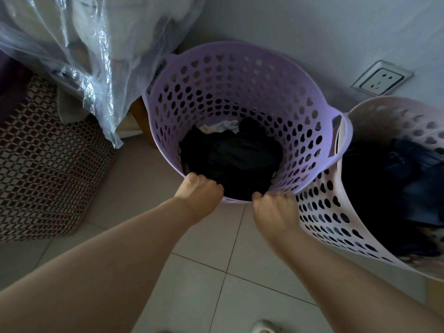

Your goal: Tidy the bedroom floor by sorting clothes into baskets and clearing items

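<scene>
Both hands are on the near rim of the purple basket [242,68], which stands on the tiled floor [197,272] in the corner, against the grey wall [312,27]. The left hand [200,191] grips the rim at about seven o'clock of the basket's mouth, fingers curled over the edge and into the opening. The right hand [272,207] clutches the same rim at about five o'clock, its fingers hooked over the lip too. Down inside the basket lies a heap of dark clothes [230,159] with a bit of white fabric [221,126] showing at twelve o'clock of the pile.

At three o'clock from the purple one, touching it, leans a pale pink basket [319,212], tilted, with dark blue garments [396,188] in it. A wall socket [382,79] sits at two o'clock. At ten o'clock hangs crinkled clear plastic sheeting [79,56], and at nine o'clock is a brown-and-white patterned fabric [43,164]. A light slipper [264,327] peeks in at six o'clock.
</scene>
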Demonstrator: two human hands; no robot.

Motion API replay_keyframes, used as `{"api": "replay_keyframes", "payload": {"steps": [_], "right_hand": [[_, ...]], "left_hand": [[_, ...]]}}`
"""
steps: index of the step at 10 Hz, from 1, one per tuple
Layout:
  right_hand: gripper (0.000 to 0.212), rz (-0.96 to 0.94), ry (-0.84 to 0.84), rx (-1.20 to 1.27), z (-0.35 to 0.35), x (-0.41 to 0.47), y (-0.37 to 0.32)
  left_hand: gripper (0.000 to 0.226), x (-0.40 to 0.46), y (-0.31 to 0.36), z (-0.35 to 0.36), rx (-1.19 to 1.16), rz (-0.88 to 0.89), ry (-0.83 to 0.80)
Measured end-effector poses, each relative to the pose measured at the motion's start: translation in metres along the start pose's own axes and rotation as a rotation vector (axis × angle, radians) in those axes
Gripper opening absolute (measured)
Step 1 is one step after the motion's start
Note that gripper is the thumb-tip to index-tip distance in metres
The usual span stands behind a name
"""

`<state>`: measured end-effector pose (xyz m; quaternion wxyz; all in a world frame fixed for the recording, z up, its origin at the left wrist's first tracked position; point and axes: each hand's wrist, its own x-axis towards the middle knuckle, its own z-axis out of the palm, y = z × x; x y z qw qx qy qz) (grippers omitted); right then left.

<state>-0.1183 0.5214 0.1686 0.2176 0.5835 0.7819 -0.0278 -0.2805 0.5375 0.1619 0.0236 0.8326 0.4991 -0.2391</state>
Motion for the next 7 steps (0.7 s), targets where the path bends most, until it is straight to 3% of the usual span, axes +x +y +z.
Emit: {"api": "replay_keyframes", "payload": {"steps": [3, 7], "right_hand": [[0.031, -0.017, -0.035, 0.055, -0.003, -0.003, -0.004], [0.034, -0.007, -0.019, 0.196, -0.058, -0.041, 0.009]], "left_hand": [[0.028, -0.007, 0.007, -0.008, -0.013, -0.092, -0.057], [0.033, -0.036, 0.007, -0.063, -0.044, -0.038, 0.041]]}}
